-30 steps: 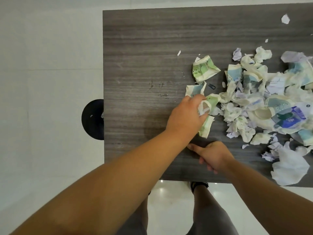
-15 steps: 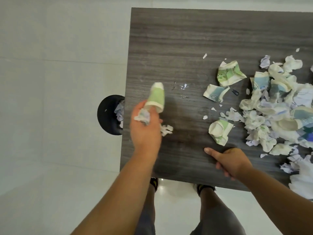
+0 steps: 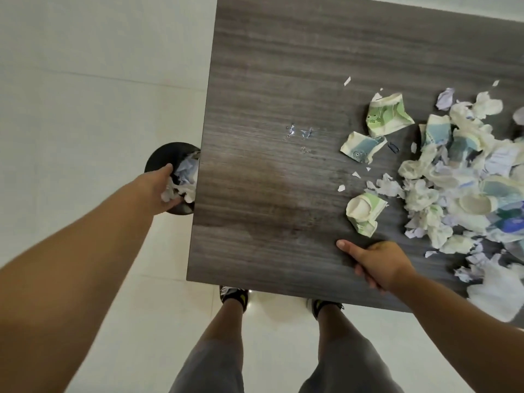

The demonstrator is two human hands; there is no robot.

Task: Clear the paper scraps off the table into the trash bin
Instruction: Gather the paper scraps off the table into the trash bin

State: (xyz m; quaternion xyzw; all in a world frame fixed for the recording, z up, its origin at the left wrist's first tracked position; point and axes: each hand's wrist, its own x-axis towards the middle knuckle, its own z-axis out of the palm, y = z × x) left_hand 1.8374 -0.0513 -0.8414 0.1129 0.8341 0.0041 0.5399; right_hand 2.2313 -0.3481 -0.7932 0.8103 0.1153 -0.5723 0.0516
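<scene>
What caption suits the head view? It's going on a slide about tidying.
Left hand drops paper scraps into the black bin; right hand rests on the table.

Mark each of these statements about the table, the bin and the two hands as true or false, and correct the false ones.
1. The left hand is over the trash bin. True.
2. The bin stands on the table. False: it stands on the floor beside the table's left edge.
3. The right hand rests at the table's near edge. True.
4. The right hand holds a crumpled cup. False: it holds nothing; the crushed green cup lies apart from it.
5. The paper scraps are heaped on the table's right side. True.
</scene>
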